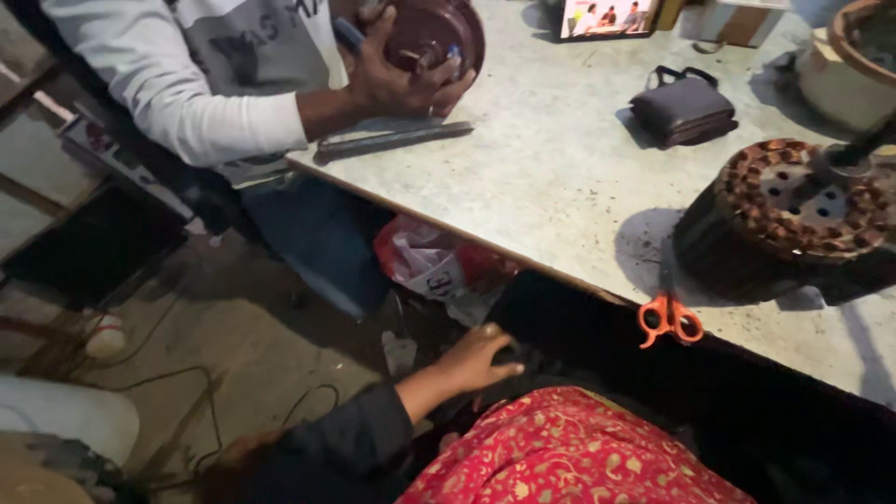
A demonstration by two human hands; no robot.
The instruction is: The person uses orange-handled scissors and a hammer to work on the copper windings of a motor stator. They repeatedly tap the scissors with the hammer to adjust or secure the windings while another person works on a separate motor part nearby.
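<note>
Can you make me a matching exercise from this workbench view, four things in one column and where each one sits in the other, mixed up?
Things:
1. scissors
2. dark pouch
3. wound motor core
4. left hand

Places:
A. below the table edge, in the dark space under it
B. on the right of the table, copper coils facing up
C. at the table's near edge, orange handles toward the camera
D. far side of the table, near a small screen

Pairs: 1-C, 2-D, 3-B, 4-A

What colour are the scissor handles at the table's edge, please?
Orange, seen in the head view: the scissors.
</note>
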